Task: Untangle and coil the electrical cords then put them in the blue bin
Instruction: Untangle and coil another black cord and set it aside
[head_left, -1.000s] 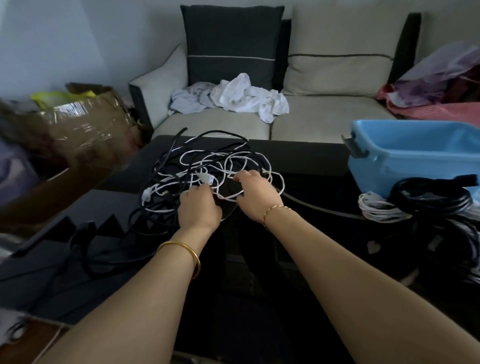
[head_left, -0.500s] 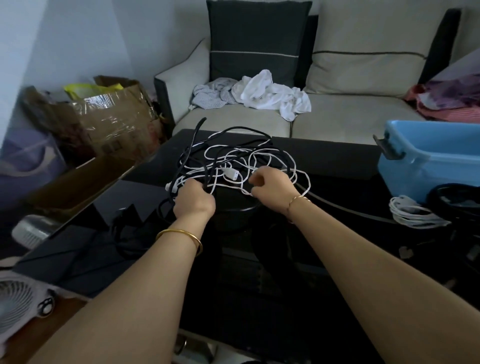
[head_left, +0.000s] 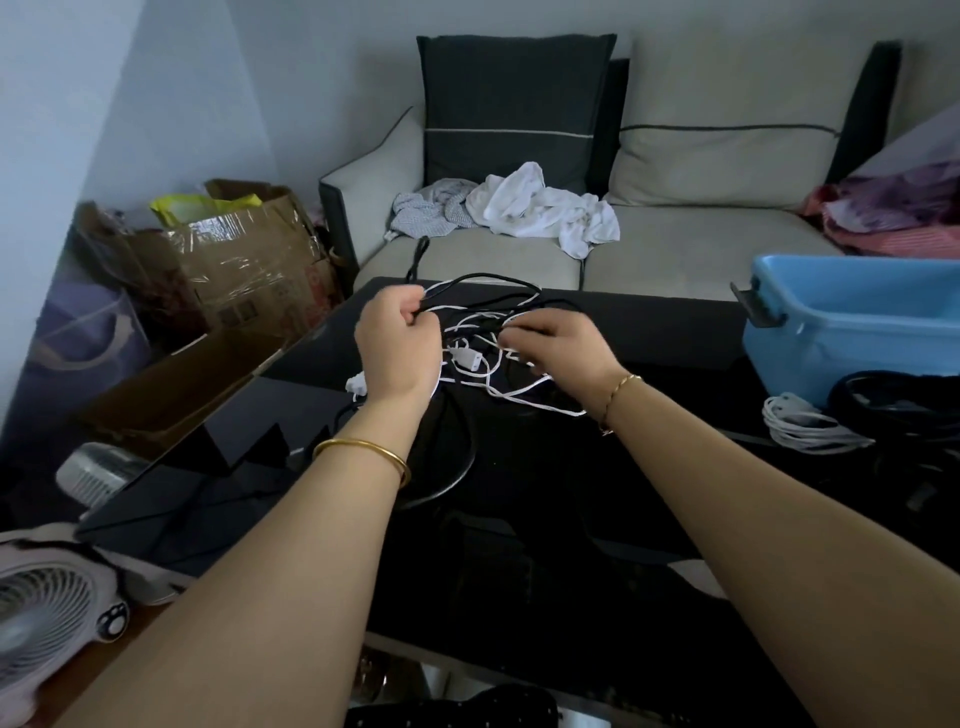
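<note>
- The left hand (head_left: 400, 348) has its fingers curled tight round a black cord (head_left: 417, 260), whose free end sticks up toward 12 o'clock.
- The right hand (head_left: 563, 345) hooks its fingers down into the tangle (head_left: 464, 358) of white and black cords; which strand they pinch I cannot tell.
- The tangle lies between the hands, at 3 o'clock from the left and 9 o'clock from the right. Its loops spread along that same line over the bench (head_left: 545, 519).
- The black cord likely needs drawing out leftward while the right hand holds the rest back.
- The blue bin (head_left: 852, 332) sits at 3 o'clock, well apart, nearer the right hand; a coiled white cord (head_left: 808, 428) lies just before it.
</note>
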